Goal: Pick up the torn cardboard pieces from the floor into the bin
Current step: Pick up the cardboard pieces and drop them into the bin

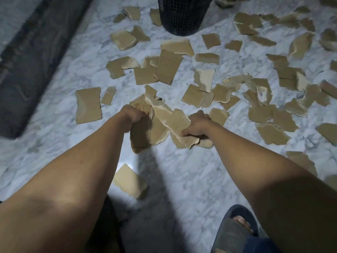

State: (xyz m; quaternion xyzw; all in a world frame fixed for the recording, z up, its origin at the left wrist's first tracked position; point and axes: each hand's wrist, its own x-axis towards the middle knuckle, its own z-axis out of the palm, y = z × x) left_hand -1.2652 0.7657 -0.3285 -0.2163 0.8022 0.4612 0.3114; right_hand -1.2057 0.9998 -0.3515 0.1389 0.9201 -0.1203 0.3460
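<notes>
Clutching ragged flat tan cardboard pieces (160,128) in tightly curled left hand (134,114) and right hand (197,125), above glossy grey-veined white marble floor (182,179), short of black round mesh bin (184,15).

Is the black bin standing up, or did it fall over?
Standing up. The black bin rests its round bottom on the floor, with its walls rising out of view.
</notes>
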